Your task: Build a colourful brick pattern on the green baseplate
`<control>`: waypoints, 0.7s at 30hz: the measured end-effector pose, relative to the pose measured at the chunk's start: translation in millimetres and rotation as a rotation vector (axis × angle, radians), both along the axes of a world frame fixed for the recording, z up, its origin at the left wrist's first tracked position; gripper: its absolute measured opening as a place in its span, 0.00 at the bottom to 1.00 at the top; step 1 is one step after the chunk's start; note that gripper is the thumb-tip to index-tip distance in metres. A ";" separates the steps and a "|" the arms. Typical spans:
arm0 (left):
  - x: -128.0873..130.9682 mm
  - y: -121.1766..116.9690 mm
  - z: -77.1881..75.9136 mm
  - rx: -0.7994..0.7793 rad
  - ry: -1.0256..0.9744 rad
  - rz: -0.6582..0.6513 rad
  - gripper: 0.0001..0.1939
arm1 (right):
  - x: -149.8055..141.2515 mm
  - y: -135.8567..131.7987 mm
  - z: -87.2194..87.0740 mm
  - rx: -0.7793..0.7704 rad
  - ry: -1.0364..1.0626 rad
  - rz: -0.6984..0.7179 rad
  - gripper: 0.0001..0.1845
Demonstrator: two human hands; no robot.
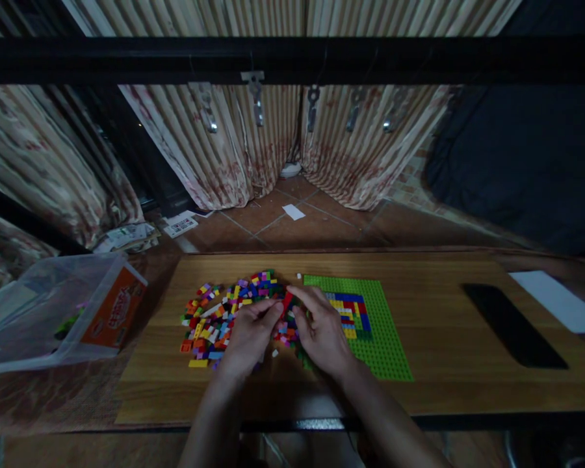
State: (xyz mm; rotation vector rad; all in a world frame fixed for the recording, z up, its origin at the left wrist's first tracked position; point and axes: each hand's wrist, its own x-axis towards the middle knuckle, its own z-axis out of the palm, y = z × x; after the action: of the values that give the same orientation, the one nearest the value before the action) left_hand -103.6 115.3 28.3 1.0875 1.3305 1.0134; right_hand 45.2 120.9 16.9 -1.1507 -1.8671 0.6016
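Note:
Between my two hands is a long red toy brick [286,302], raised above the pile and tilted. My left hand [254,328] pinches its lower end with thumb and forefinger. At the upper end, the forefinger and thumb of my right hand [320,328] close round it. Loose toy bricks [219,318] of many colours lie heaped under and left of my hands. Just to the right is a green baseplate [387,351], its near left part hidden by my right hand. Blue, red, yellow and white bricks [353,312] are set on it in a block.
A clear plastic bin [39,312] with an orange label stands left of the wooden table [439,364]. A black phone-like slab [514,325] and a white sheet [560,302] lie at the right. A dark bar [292,62] with hanging metal clips crosses above.

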 end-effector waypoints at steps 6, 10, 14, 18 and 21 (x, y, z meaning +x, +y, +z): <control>14.2 0.0 0.6 -0.026 0.014 -0.088 0.16 | 23.7 -2.2 0.7 -0.021 -0.051 0.083 0.13; 26.7 1.8 0.1 -0.022 -0.005 -0.062 0.15 | 51.5 3.1 -2.9 -0.053 -0.121 0.021 0.12; 44.3 3.8 -4.6 0.037 0.013 -0.011 0.17 | 90.1 15.5 -12.3 -0.098 -0.137 -0.200 0.13; 69.1 1.7 -11.2 0.129 0.119 -0.067 0.19 | 123.0 28.1 -22.4 -0.101 -0.186 -0.339 0.13; 89.1 -3.1 -14.7 0.182 0.300 -0.071 0.21 | 134.7 32.1 -25.9 -0.091 -0.210 -0.358 0.13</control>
State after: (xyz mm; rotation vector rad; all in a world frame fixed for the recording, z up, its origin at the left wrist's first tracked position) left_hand -14.5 112.1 13.6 1.4585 1.4451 0.9587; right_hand 180.0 153.0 -9.0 -1.6149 -1.7563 0.3768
